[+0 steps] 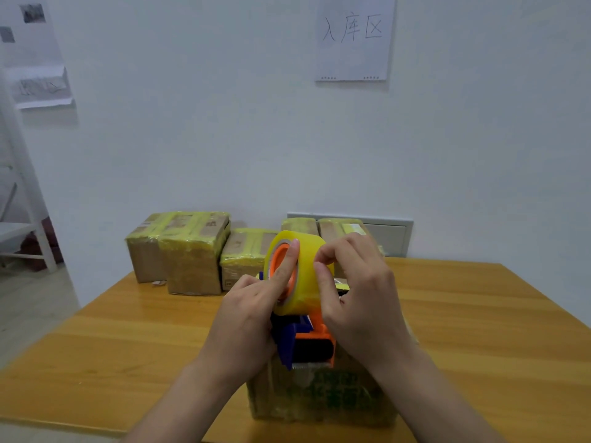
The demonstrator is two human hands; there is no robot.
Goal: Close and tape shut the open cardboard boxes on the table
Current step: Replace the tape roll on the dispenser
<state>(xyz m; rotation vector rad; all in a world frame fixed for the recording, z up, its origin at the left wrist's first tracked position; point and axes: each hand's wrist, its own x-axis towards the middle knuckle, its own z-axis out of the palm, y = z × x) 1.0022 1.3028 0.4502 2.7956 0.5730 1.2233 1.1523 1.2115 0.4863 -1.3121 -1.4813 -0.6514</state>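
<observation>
Both hands are working a tape gun (300,318) held just above the near box (319,394) at the table (128,330) edge. The left hand (252,318) is curling around the gun, forefinger lying across the orange hub; the right hand (355,292) is pinching at the roll (300,276), probably hunting the tape end. Four boxes (185,251) by the wall are already looking taped; this near one is seemingly awaiting its strip
</observation>
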